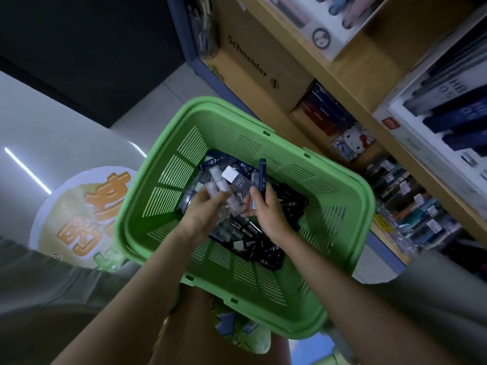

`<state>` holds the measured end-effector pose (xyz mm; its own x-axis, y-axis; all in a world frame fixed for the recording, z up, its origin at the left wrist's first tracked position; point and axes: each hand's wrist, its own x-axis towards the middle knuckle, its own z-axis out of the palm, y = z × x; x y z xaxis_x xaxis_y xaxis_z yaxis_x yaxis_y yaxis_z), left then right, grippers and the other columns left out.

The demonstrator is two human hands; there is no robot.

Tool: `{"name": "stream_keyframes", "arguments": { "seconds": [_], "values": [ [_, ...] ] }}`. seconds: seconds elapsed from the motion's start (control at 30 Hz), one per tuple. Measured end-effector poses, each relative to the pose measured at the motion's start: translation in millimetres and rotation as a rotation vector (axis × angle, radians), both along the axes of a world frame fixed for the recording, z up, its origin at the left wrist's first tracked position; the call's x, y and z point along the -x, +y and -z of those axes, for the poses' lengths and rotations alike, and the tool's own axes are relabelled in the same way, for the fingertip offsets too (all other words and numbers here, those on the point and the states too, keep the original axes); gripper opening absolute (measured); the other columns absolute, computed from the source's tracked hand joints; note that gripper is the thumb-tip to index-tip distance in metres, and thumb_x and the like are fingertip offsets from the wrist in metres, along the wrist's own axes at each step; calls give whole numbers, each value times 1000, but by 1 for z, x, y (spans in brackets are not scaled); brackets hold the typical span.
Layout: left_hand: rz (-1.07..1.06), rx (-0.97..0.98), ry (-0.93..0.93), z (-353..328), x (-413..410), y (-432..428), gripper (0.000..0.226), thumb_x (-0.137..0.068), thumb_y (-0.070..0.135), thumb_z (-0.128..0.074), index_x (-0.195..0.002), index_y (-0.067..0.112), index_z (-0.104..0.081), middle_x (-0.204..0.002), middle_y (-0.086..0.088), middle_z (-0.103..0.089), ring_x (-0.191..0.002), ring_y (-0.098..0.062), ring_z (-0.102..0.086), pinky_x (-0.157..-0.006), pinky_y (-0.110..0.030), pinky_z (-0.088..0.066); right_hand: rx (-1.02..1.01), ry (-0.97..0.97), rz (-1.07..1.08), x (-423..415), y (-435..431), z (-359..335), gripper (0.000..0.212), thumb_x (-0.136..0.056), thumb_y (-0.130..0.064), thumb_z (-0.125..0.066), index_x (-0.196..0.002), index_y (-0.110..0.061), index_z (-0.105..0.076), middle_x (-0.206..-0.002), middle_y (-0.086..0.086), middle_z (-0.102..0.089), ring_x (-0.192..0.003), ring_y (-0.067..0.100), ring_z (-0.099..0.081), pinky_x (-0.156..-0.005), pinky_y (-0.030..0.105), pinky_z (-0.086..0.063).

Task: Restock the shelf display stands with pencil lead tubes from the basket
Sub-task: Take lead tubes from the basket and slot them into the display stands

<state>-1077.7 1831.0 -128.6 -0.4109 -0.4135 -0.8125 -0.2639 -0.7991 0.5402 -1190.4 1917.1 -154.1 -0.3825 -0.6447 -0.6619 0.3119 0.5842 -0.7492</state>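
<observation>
A green plastic basket [340,206] sits below me with several dark and clear pencil lead tubes [266,246] heaped in its bottom. Both hands are down inside it. My left hand [204,206] grips a bunch of clear lead tubes [224,188] that fan up out of its fingers. My right hand [266,206] holds a dark blue lead tube [262,175] upright between thumb and fingers. A white display stand [411,143] with rows of dark tubes stands on the shelf at the far right.
Wooden shelves [350,80] run along the right, holding a brown cardboard box [253,61], packs of pens and a cartoon cat sticker pack [353,143]. A round orange-and-white floor sticker [79,219] lies at the left on the pale floor.
</observation>
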Motion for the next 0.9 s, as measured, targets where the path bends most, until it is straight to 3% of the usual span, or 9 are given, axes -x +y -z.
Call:
{"name": "stream_keyframes", "arguments": {
  "seconds": [0.1,0.17,0.23,0.3,0.43,0.57,0.7,0.8,0.9],
  "values": [
    [1,54,129,-15,3,6,4,-96,8,-43,-96,9,-47,-80,-10,-62,-76,-25,-61,-83,-42,-52,-14,32,-130,-1,2,-13,28,-102,-21,-37,-126,-6,-40,-81,2,-57,-63,8,-56,-56,17,-51],
    [7,105,163,-26,6,9,7,-97,7,-39,-92,10,-44,-67,-6,-62,-63,-21,-60,-68,-34,-54,-50,29,-176,-2,5,-20,47,-102,-25,-36,-142,-2,-28,-80,0,-59,-61,5,-57,-57,17,-51],
    [-3,136,218,-37,8,13,7,-97,7,-39,-93,11,-43,-64,-4,-62,-59,-21,-59,-64,-34,-54,-57,49,-222,1,7,-30,52,-103,-27,-35,-146,-5,-20,-79,-2,-59,-64,6,-58,-61,18,-52],
    [-12,158,246,-47,9,16,4,-94,14,-47,-95,10,-44,-64,-5,-63,-59,-24,-59,-64,-38,-53,-25,90,-266,5,11,-41,41,-103,-25,-35,-138,-5,-31,-76,-1,-57,-64,9,-58,-62,22,-52],
    [-84,280,105,-60,13,24,20,-85,22,-64,-96,9,-54,-76,-8,-65,-64,-24,-56,-68,-41,-47,32,141,-352,4,17,-68,10,-103,-24,-34,-107,-21,-42,-72,1,-54,-63,15,-56,-57,23,-50],
    [-153,290,66,-78,16,27,19,-88,19,-62,-95,3,-55,-61,-6,-63,-53,-22,-51,-54,-33,-43,61,149,-357,1,20,-96,21,-102,-31,-34,-109,-14,-45,-76,2,-54,-62,14,-54,-57,24,-49],
    [-86,323,161,-108,19,30,26,-96,21,-50,-77,4,-50,-46,-4,-55,-35,-16,-49,-38,-19,-41,152,163,-302,6,25,-126,24,-102,-29,-37,-108,-7,-46,-74,1,-52,-59,11,-50,-54,21,-44],
    [-71,301,186,-130,24,32,30,-100,21,-43,-75,7,-52,-44,-2,-51,-34,-12,-45,-37,-15,-37,237,198,-257,10,30,-152,16,-102,-26,-38,-100,-12,-46,-69,-3,-52,-54,9,-47,-51,19,-40],
    [-41,286,220,-144,28,32,30,-100,24,-41,-90,7,-63,-68,-15,-56,-59,-22,-48,-57,-25,-42,273,266,-196,16,37,-174,11,-101,-27,-39,-106,-20,-47,-68,-4,-51,-53,7,-49,-52,22,-43]
  ]
}}
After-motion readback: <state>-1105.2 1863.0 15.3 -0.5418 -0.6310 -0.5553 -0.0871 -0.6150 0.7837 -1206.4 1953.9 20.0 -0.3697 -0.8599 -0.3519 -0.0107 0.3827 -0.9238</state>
